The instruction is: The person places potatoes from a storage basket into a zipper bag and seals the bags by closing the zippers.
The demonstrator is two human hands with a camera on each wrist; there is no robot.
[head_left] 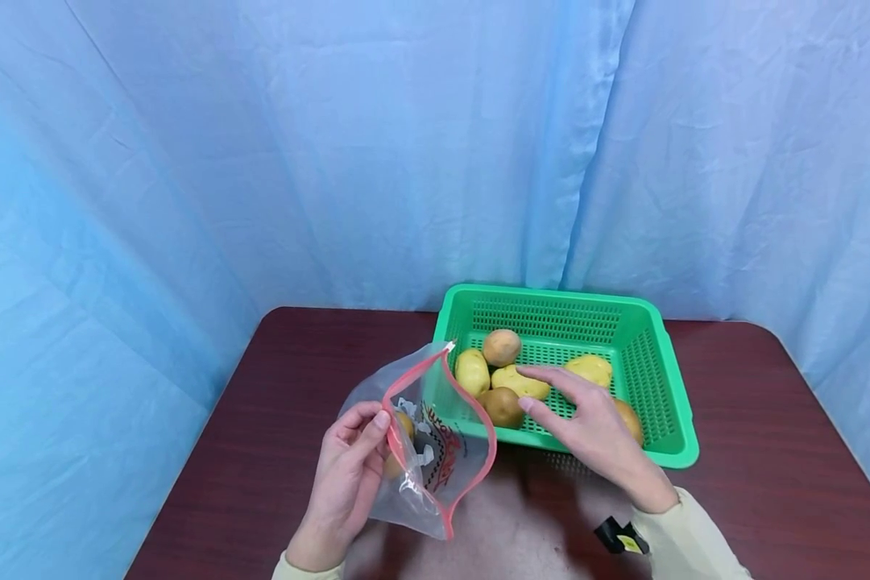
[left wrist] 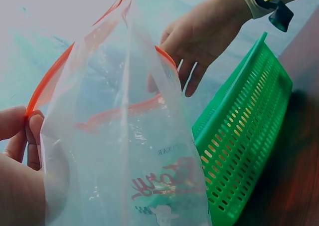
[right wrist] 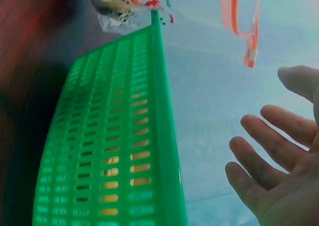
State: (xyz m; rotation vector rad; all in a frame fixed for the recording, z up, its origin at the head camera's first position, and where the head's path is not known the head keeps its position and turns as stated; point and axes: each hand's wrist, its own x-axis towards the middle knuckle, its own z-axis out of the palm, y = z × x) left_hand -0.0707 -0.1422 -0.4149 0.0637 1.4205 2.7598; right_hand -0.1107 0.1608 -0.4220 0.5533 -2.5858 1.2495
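My left hand pinches the pink-edged rim of a clear zip bag between thumb and fingers. The bag's mouth gapes toward the right, and potatoes show through its side. Red lettering is printed on it. Above the green basket hovers my right hand, fingers apart and holding nothing, as the right wrist view also shows. Under and beside it lie several potatoes, among them a brown one, a yellow one and a tan one. The right hand partly covers another brown potato.
The basket stands on a dark red-brown table, toward its back edge. Behind the table hangs a light blue curtain. A black strap piece with a yellow label sits at my right wrist.
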